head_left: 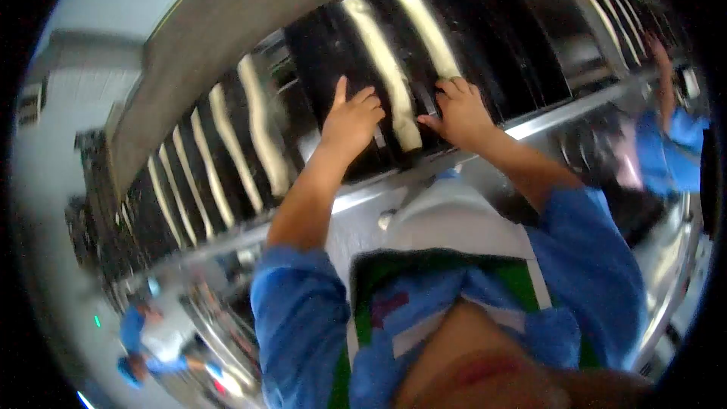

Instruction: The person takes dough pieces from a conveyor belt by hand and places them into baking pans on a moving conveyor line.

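Two long pale dough strips lie in black trays in front of me. My left hand (354,125) is just left of the nearer dough strip (382,57); its thumb and fingers are apart and nothing shows in it. At the lower end of the second dough strip (425,23), my right hand (463,112) has its fingertips on or over the dough. Its thumb points left toward the first strip, away from the fingers. The right palm hides whatever lies beneath it. The image is slightly blurred.
More dough strips (263,129) in black trays (144,212) run along the line to the left. Further strips (598,7) lie at the right. A metal rail (530,125) edges the line on my side. Co-workers in blue (670,148) stand at right and lower left.
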Demonstrator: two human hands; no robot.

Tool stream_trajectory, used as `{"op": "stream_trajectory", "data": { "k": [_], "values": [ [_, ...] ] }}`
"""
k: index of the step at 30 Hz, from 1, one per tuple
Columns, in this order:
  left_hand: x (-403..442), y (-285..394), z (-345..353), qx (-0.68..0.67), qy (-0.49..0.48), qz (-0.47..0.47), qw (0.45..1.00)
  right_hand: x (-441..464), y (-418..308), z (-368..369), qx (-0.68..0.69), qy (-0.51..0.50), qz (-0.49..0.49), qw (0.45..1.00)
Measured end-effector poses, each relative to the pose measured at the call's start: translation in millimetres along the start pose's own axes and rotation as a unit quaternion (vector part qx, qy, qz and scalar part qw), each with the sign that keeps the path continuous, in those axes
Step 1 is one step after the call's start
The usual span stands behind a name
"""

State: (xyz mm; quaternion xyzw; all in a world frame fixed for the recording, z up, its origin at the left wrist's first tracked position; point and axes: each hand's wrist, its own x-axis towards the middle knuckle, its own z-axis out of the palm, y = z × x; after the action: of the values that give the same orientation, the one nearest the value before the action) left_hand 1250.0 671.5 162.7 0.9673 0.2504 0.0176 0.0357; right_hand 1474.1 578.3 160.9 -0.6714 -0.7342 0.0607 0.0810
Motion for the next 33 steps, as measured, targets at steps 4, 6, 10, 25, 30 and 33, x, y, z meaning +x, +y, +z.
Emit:
{"op": "stream_trajectory", "data": {
  "k": [4, 6, 10, 25, 30, 33],
  "values": [
    [-95.3, -11.4, -9.8, -0.008, 0.040, 0.032, 0.999, 26.8, -80.2, 31.3, 0.064, 0.039, 0.069, 0.995],
    [-127.7, 9.3, -15.3, 0.040, 0.027, 0.040, 0.998, 28.5, -88.4, 39.2, -0.039, 0.126, 0.056, 0.990],
    [-283.7, 6.4, -24.0, -0.044, 0.068, -0.078, 0.994, 30.2, -97.1, 58.8, -0.125, 0.084, 0.089, 0.985],
    [-729.1, 48.2, 66.4, -0.102, 0.096, -0.790, 0.598, 147.2, -450.9, 118.0, 0.217, 0.118, -0.306, 0.919],
    [-799.2, 69.7, 63.7, -0.134, 0.062, -0.867, 0.477, 139.1, -685.3, 149.6, 0.315, -0.092, -0.517, 0.790],
    [-847.7, 97.5, 73.6, -0.148, 0.083, -0.918, 0.359, 110.8, -800.7, 167.7, 0.297, -0.169, -0.614, 0.712]
  ]
}}
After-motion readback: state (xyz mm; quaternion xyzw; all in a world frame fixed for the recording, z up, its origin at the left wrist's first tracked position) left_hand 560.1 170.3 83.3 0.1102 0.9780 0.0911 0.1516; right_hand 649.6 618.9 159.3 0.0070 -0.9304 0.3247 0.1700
